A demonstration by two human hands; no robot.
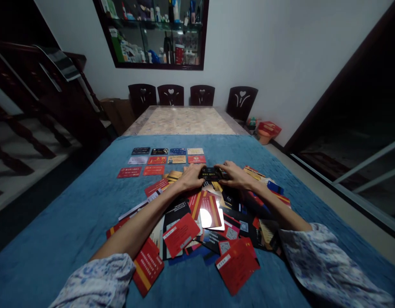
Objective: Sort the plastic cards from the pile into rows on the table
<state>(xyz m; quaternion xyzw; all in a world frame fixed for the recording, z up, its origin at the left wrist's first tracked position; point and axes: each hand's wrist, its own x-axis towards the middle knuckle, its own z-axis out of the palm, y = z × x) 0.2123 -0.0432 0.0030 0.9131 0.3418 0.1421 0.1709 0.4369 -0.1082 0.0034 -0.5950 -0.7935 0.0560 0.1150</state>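
Observation:
A black card (210,173) with yellow lettering is between my two hands, above the far side of a loose card pile (181,233). My left hand (194,176) is closed on the card's left edge. At its right edge, my right hand (233,174) grips it with thumb and fingers. The pile holds many red, black, gold and white cards, overlapping at odd angles, and my forearms cover part of it. Beyond my left hand, several cards lie in neat rows, among them a blue card (178,151), a white card (195,151) and an orange-red card (153,170).
A blue cloth (78,209) covers the near part of the table; its far end shows a patterned top (191,119). Dark chairs (202,95) stand along the wall under a glass-shelved cabinet (158,34). A stair railing (30,98) is at left, a red bag (268,128) at right.

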